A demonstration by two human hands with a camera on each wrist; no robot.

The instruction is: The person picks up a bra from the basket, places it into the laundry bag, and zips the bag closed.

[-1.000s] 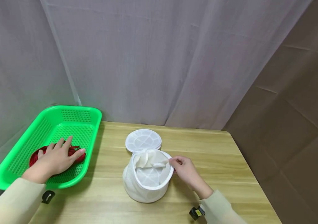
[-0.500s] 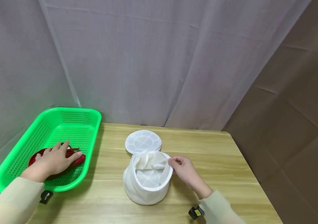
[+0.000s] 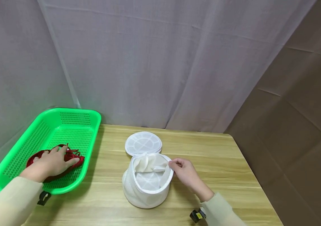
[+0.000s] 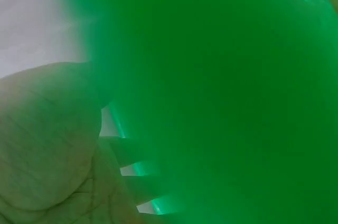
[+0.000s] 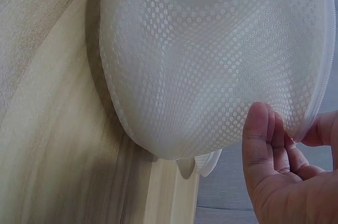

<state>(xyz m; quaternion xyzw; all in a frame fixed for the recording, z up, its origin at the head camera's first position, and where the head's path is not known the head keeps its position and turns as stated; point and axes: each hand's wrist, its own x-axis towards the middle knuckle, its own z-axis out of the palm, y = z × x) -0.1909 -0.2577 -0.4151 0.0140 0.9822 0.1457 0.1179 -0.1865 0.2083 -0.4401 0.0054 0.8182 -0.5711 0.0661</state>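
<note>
The right hand (image 3: 185,172) pinched the rim of a white mesh bag (image 3: 146,197) between thumb and fingers, at the edge of the bag's open mouth. In the right wrist view the thumb and fingers met at that edge, near a zipper (image 5: 326,65) running along it.

The left hand (image 3: 51,164) lay on a red bundle (image 3: 74,163) in a green basket (image 3: 75,110). Its thumb stood well apart from the fingers, so the grip was wide — whether any fingertips had hooked the fabric could not be told. Blurred green filled most of the left wrist view, hiding the finger ends.

The bag stood on the wooden table (image 3: 216,157), mouth tilted upward, with pale folds showing inside. A round white lid (image 3: 143,143) lay just behind it, against the rim. The bundle, with loose strings on its upper side, lay in the near half of the basket, which sat to the left of the bag, apart from it.

Farther out, pale sleeves (image 3: 19,199) covered both forearms. Black mounts (image 3: 197,215) showed beside the wrists, the right one bearing a yellow patch. A grey curtain (image 3: 120,62) hung behind the table — brown sheeting (image 3: 304,125) closed the right side.
</note>
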